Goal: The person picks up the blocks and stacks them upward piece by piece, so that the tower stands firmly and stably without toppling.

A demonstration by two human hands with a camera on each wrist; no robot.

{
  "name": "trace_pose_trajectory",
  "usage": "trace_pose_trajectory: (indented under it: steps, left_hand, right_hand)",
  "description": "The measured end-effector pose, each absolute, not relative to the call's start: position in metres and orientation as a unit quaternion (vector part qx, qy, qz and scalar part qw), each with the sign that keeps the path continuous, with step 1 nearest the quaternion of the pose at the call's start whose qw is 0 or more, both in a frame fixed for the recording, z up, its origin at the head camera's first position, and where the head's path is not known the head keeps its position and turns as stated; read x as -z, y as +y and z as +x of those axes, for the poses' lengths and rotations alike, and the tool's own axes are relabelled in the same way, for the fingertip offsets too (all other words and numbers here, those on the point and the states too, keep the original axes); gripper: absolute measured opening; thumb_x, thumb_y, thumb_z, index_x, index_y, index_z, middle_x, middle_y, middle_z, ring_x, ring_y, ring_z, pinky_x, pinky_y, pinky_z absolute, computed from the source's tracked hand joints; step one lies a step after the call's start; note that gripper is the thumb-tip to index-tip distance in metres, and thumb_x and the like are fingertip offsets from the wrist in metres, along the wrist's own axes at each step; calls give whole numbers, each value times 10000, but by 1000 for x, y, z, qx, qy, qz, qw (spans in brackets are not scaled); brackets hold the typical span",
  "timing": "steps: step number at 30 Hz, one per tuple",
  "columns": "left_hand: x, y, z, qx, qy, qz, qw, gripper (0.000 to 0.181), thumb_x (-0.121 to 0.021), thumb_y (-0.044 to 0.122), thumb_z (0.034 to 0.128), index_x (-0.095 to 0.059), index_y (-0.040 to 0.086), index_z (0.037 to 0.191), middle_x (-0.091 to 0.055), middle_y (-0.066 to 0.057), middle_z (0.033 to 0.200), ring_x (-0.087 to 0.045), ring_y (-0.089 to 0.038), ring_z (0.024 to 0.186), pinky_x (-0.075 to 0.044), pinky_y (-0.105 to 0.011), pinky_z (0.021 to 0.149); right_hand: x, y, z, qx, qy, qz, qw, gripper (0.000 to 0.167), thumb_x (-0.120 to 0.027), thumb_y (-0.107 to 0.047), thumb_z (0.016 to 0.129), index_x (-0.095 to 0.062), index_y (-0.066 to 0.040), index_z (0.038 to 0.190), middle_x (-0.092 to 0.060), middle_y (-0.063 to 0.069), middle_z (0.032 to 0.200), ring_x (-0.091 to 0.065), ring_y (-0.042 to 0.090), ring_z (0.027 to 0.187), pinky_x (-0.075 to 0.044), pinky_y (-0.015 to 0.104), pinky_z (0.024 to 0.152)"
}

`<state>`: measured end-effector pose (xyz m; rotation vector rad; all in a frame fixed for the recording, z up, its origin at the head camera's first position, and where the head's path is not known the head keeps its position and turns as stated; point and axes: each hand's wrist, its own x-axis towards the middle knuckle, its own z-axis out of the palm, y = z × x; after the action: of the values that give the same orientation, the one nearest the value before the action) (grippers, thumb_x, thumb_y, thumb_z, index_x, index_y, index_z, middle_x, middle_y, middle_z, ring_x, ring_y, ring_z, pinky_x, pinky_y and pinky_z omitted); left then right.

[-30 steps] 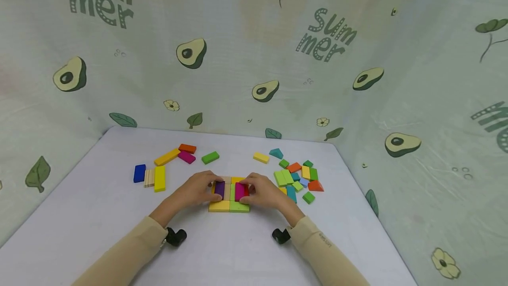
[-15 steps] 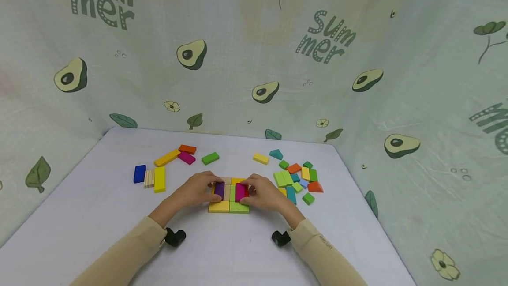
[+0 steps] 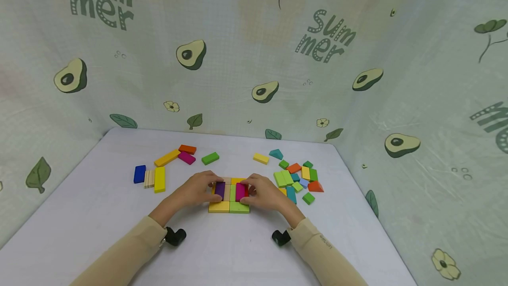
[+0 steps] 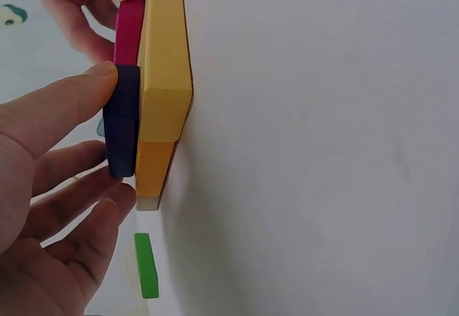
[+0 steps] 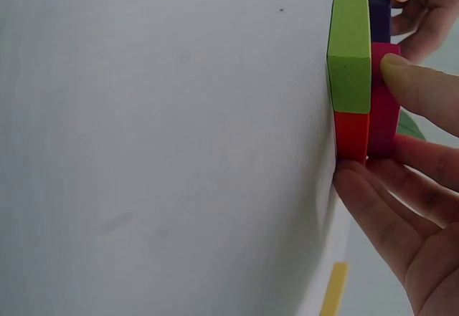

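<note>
Flat wooden blocks form a rectangular layer at the middle of the white table, with a yellow block (image 3: 219, 207) and a light green block (image 3: 240, 208) along its near edge. On top of that layer, my left hand (image 3: 199, 189) pinches a dark purple block (image 4: 122, 122) between thumb and fingers at its ends. Likewise, my right hand (image 3: 263, 192) holds a magenta block (image 5: 385, 108) at the right side, above a red block (image 5: 351, 135). In the wrist views the two upper blocks lie level on the layer; fingers partly hide its sides.
Left of the hands lie a blue block (image 3: 140, 174), thin wooden strips (image 3: 149, 178) and a yellow block (image 3: 159, 179). Behind are orange, magenta and green blocks (image 3: 210, 158). At right is a loose cluster including a teal triangle (image 3: 276, 154). A printed cloth (image 3: 222, 21) hangs behind.
The magenta block under my right hand has shifted very slightly to the right. Both hands stay at the same blocks.
</note>
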<state>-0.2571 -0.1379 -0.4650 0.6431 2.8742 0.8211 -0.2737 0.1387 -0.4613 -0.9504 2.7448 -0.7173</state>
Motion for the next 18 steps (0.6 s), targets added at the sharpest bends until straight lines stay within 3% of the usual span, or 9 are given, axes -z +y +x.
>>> trace_pose_trajectory:
  steps: [6, 11, 14, 18]
  left_hand:
    - [464, -150, -259, -278, 937, 206, 45, 598, -868, 381, 897, -678, 167, 1422, -651, -68, 1406, -647, -210, 1147, -604, -444, 985]
    - [460, -186, -264, -257, 945, 200, 38, 607, -838, 386, 925, -644, 188, 1466, -587, -134, 1510, -561, -366, 1349, -513, -610, 1093]
    - [459, -217, -268, -236, 951, 198, 26, 576, -830, 353, 938, -652, 168, 1453, -582, -153, 1514, -475, -425, 1431, -454, -677, 1122]
    - [458, -256, -271, -220, 954, 205, 12, 500, -819, 317, 946, -693, 130, 1392, -616, -171, 1465, -484, -453, 1404, -443, -707, 1108]
  right_hand:
    - [461, 137, -274, 242, 915, -314, 76, 515, -816, -328, 962, -680, -88, 1396, -645, 20, 1192, -613, 163, 995, -562, 250, 858]
    - [460, 136, -275, 247, 914, -311, 78, 530, -828, -324, 952, -679, -82, 1400, -651, 29, 1201, -615, 173, 997, -563, 253, 858]
    - [460, 136, -275, 246, 915, -308, 80, 541, -830, -332, 949, -677, -83, 1404, -653, 33, 1207, -620, 179, 1004, -565, 253, 862]
    - [461, 137, -274, 244, 917, -305, 83, 535, -826, -334, 953, -677, -88, 1404, -651, 33, 1207, -628, 184, 1009, -565, 255, 867]
